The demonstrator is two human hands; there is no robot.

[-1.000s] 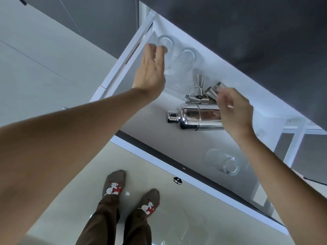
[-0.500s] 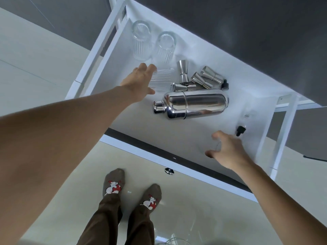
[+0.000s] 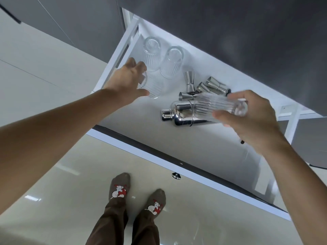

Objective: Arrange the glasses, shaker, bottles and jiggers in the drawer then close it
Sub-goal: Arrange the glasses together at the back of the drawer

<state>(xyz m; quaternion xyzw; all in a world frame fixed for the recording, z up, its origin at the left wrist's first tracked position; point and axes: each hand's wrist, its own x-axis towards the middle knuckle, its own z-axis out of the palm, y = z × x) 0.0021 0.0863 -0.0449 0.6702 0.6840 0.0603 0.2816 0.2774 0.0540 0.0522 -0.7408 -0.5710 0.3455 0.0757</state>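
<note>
Glass-arranging step: left hand [image 3: 126, 82] grips a ribbed glass [image 3: 154, 85] in the drawer [image 3: 194, 147], right hand [image 3: 251, 119] holds another ribbed tumbler [image 3: 219, 103] above the shaker [image 3: 182, 114], likely to be set beside the others.

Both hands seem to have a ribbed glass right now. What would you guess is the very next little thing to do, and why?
Probably carry the glass in the right hand leftward and set it beside the two glasses lying at the drawer's back left corner. It hangs in the air above the shaker, while the left hand is already on a third glass by that group.
</note>
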